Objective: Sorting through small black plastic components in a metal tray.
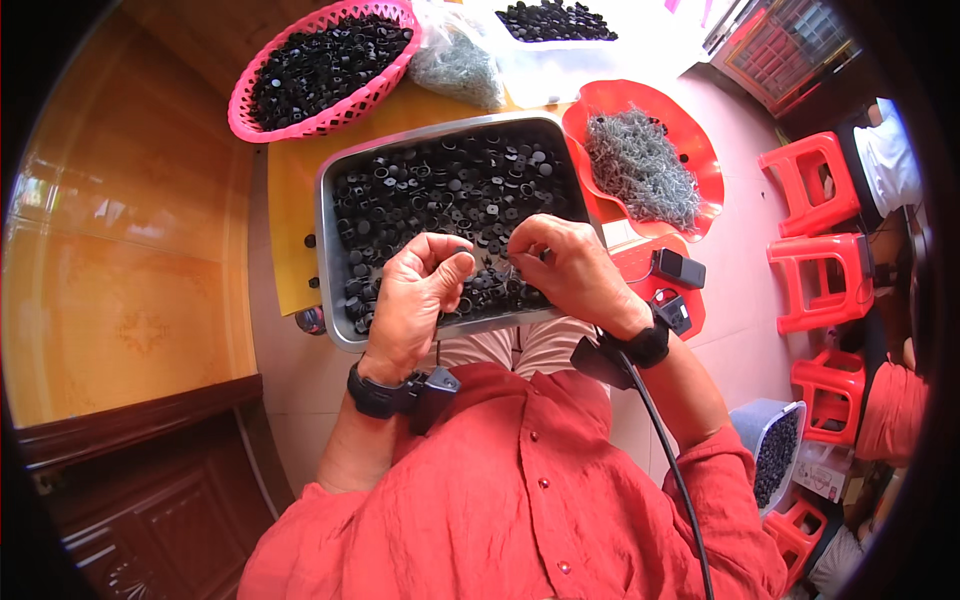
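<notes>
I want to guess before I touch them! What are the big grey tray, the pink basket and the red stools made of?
The tray looks like metal: dull silvery grey with thin, shiny, bent-up edges. The pink basket looks like plastic, since its bright walls are a moulded open lattice. The red stools also look like plastic: one even glossy colour with slotted, moulded sides. I can't be fully sure from looks alone.

Single head camera looking steeply down from above, close over metal tray (pixel 335 260) at frame centre; fisheye bending edges, dark rim ringing frame corners.
</notes>
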Demonstrator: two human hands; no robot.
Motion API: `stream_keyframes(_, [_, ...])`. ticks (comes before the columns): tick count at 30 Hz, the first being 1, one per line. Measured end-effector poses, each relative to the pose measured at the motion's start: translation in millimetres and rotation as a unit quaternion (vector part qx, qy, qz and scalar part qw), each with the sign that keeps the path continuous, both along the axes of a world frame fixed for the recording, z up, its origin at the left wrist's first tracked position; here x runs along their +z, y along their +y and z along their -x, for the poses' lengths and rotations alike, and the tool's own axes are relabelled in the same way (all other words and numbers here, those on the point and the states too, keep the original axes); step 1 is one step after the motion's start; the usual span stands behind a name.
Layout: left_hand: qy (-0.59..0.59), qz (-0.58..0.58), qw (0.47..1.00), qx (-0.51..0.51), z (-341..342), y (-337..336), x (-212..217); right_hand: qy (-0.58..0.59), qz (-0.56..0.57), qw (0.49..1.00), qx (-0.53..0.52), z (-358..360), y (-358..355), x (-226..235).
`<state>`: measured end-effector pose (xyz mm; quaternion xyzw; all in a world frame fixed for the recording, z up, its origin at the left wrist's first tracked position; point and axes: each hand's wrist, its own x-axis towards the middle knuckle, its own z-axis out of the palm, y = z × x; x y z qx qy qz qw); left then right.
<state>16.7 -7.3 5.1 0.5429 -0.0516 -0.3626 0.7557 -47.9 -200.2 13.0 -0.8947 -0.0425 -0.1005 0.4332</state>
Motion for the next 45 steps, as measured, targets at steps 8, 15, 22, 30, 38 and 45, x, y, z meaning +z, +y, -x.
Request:
stream_keyframes(8, [-0.209, -0.096, 0.973, 0.011, 18, -20, 4, 0.055, -0.224, 0.973, 0.014, 13, 0, 1])
stream_keyframes(15, [-0.126, -0.06, 0.99, -0.028, 19, -24, 8, 0.02, -0.212, 0.977, 0.016, 17, -1, 1])
stream_keyframes(22, [-0.03, 0.017, 0.999, -0.01, 20, -30, 8, 0.022, -0.28, 0.96, 0.015, 19, -5, -7])
stream_keyframes(30, [0.017, 0.037, 0.997, -0.07, 17, -21, 3, 0.049, -0.275, 0.959, 0.047, 24, -6, 4])
stream_keyframes(38, [0.034, 0.012, 0.997, -0.066, 16, -23, 9, 0.087, -0.268, 0.959, 0.025, 26, -2, 9])
stream_keyframes(45, [0.058, 0.011, 0.995, -0.078, 16, -26, 8, -0.002, -0.372, 0.928, 0.011, 22, 9, -5])
